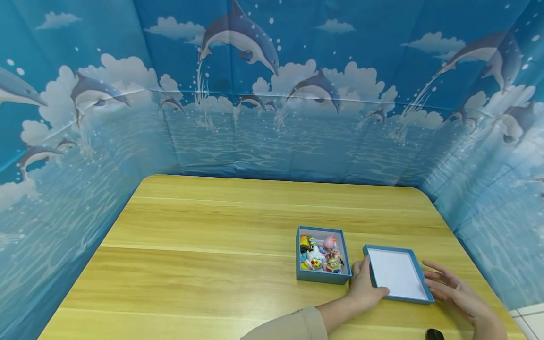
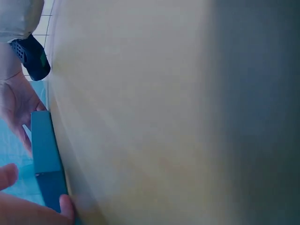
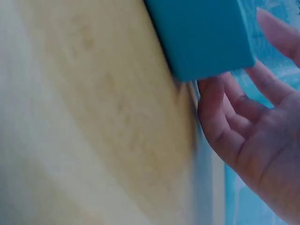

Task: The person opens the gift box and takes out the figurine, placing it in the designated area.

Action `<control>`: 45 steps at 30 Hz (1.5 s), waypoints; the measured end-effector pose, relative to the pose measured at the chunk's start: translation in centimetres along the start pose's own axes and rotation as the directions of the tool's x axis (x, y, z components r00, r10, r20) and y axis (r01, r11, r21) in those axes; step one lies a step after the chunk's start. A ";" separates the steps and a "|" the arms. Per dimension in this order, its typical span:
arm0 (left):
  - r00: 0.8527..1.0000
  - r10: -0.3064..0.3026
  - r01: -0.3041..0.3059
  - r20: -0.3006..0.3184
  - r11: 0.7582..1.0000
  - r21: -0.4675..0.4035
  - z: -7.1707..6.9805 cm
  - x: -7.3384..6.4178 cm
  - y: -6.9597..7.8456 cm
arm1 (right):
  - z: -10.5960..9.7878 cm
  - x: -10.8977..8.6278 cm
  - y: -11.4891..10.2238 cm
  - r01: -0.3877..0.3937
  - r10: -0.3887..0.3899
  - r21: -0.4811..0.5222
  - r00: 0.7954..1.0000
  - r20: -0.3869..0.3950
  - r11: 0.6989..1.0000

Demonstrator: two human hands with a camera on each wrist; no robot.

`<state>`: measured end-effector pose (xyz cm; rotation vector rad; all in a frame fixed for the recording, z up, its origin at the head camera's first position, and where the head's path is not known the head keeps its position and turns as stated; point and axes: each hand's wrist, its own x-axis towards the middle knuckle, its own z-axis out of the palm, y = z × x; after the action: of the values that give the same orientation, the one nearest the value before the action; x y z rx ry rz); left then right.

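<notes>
A blue shallow box lid (image 1: 397,271), white inside and hollow side up, lies on the right of the table. My left hand (image 1: 366,285) is at its left side, fingers along that wall and thumb by the near-left corner. In the left wrist view, a fingertip of that hand overlaps the lid's blue wall (image 2: 44,145) low down, near the table. Across from it, my right hand (image 1: 456,295) has relaxed, spread fingers at the lid's right edge. The right wrist view has its fingertips right at the lid's lower corner (image 3: 211,42), palm apart from it.
Left of the lid stands a matching blue box (image 1: 325,278) filled with several small toy figures (image 1: 316,259). A small black object (image 1: 434,334) shows at the bottom edge. The wooden table (image 1: 191,274) is bordered by a dolphin-print curtain (image 1: 255,137).
</notes>
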<state>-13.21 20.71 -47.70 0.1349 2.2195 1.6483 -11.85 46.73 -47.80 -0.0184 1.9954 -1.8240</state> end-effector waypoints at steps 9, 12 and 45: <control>0.906 0.405 -0.423 0.122 0.870 0.252 -2.5 -0.8 1.8 | 2.1 0.2 -2.6 0.127 -0.169 -0.174 0.954 -0.249 0.976; 0.867 0.483 -0.495 0.121 0.809 0.316 -3.6 -0.9 2.5 | 2.7 0.4 -3.4 0.193 -0.236 -0.180 0.936 -0.262 0.965; 0.772 0.586 -0.480 0.247 0.282 0.830 -17.0 2.5 0.5 | 13.4 7.2 -7.1 0.290 -0.352 -0.317 0.922 -0.160 0.903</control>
<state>-21.48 6.20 -43.64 1.2287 3.0990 0.4746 -15.99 30.99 -43.78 -0.2677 2.5271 -1.7663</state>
